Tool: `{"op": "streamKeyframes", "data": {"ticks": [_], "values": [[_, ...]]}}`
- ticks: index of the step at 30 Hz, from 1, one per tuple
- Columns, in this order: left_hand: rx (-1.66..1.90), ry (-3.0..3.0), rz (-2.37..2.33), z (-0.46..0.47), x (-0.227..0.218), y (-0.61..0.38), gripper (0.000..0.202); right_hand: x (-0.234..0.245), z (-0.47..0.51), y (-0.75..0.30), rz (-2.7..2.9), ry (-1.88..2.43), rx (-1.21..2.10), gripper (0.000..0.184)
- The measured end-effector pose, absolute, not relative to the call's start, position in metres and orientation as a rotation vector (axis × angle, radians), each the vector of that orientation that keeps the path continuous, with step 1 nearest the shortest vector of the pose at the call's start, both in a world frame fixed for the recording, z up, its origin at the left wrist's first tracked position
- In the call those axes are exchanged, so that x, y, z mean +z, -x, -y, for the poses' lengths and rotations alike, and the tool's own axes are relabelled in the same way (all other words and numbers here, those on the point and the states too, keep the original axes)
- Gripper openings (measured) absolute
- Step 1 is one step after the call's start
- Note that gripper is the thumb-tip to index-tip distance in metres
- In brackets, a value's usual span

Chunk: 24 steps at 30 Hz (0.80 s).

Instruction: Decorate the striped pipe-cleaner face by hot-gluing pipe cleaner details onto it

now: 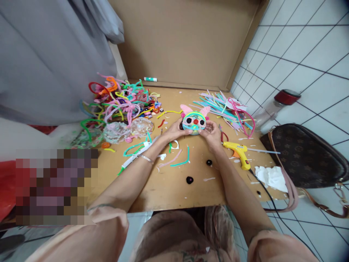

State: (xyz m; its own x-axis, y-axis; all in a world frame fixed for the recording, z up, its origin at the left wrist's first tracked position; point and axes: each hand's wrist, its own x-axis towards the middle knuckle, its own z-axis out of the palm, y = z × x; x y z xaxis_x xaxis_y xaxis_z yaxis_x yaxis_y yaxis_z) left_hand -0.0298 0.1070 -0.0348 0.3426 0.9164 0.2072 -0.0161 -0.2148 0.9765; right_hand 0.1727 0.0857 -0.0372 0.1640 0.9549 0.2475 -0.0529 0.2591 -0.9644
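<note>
A small round pipe-cleaner face (194, 121) with pink ears, two black eyes and a red nose is held upright above the cardboard work surface (169, 182). My left hand (175, 130) grips its left side with curled fingers. My right hand (210, 131) cups its right side and underside. Both hands are closed on it. A thin bracelet circles my left wrist.
A tangle of coloured pipe cleaners (120, 100) lies at the left, straight ones (223, 109) at the right. A yellow glue gun (238, 151) with its cord, crumpled tissue (271, 176), a brown bag (305, 156), a red-capped bottle (272, 107) and black pompoms (189, 179) lie nearby.
</note>
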Motion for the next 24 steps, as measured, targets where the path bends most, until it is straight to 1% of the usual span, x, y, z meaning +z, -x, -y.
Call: {"op": "streamKeyframes", "data": {"ticks": [7,18,24], "values": [[1.056,-1.527,-0.835,-0.1082,-0.0370,0.0304,0.092,-0.0356,-0.0861,-0.1749,1.146,1.060,0.954,0.062],[1.029,-1.549,-0.839,-0.1119,-0.0391,0.0320,0.103,-0.0374,-0.0885,-0.1749,1.146,1.083,0.946,0.059],[1.016,-1.595,-0.877,-0.1112,-0.0358,0.0348,0.099,-0.0360,-0.0890,-0.1754,1.150,1.089,0.948,0.058]]}}
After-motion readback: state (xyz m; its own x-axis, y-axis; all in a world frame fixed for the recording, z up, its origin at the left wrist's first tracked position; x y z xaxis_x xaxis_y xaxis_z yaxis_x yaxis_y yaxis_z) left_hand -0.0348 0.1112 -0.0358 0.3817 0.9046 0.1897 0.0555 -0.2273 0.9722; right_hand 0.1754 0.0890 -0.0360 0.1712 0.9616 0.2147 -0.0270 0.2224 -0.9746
